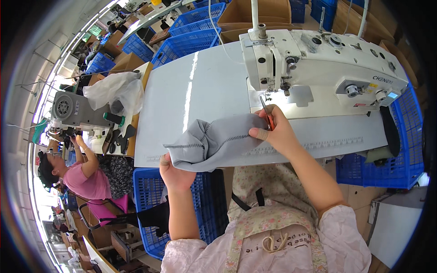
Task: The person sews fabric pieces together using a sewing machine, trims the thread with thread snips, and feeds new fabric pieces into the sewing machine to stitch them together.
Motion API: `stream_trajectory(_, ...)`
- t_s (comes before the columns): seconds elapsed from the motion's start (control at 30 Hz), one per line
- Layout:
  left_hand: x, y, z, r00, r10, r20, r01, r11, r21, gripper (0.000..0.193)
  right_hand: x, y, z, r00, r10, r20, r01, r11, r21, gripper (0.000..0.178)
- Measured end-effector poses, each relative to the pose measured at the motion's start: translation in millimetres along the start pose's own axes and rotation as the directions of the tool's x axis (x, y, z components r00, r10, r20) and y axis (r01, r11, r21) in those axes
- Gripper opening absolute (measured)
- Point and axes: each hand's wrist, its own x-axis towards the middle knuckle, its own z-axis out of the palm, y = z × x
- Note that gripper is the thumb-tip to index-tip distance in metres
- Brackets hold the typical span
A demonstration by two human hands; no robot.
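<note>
A grey sewn fabric piece (236,129) with dark zigzag stitching along its seams is held up over the front of the sewing table (166,104). My left hand (178,175) is closed on its lower left end, thumb on top. My right hand (278,129), with tape round the thumb, pinches the right end of the fabric. The same hand grips small orange-handled scissors (270,119), their metal blades pointing up toward the needle area. Just beyond stands the white sewing machine (314,68), and the fabric is apart from its needle.
Blue crates stand below the table at left (152,227) and right (364,170), with more blue baskets (186,45) and cardboard boxes (255,11) behind. A ruler strip (314,144) runs along the front edge. At left, a person in pink (86,177) works at another machine (75,108).
</note>
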Motion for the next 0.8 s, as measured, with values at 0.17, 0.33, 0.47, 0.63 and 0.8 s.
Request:
stream_trajectory(0.17,-15.1,-9.3,-8.8,0.996,0.083,0.03,-0.087,0.978,0.19,0.073,-23.8,-25.2,9.0,0.986,-0.153,-0.073,0.14,0.977,-0.159,0.056)
stream_trajectory(0.33,-27.3,-17.9,30.9,0.996,0.063,0.068,-0.092,0.763,0.64,0.114,-45.0,-51.5,14.2,0.932,-0.36,-0.038,0.336,0.899,-0.28,0.051)
stream_trajectory(0.47,-26.1,-18.7,66.9,0.995,-0.09,-0.04,0.094,0.749,0.656,0.115,-46.8,-52.5,12.7,0.801,-0.598,0.024,0.564,0.742,-0.363,0.051)
stream_trajectory(0.63,-27.5,-19.4,47.9,0.997,-0.079,-0.011,0.07,0.796,0.601,0.11,-50.2,-52.8,9.9,0.77,-0.638,0.03,0.612,0.723,-0.321,0.052)
stream_trajectory(0.8,-23.2,-31.2,43.4,0.994,-0.053,0.096,-0.001,0.871,0.491,0.11,-56.8,-57.8,5.0,0.86,-0.509,-0.028,0.461,0.801,-0.381,0.043)
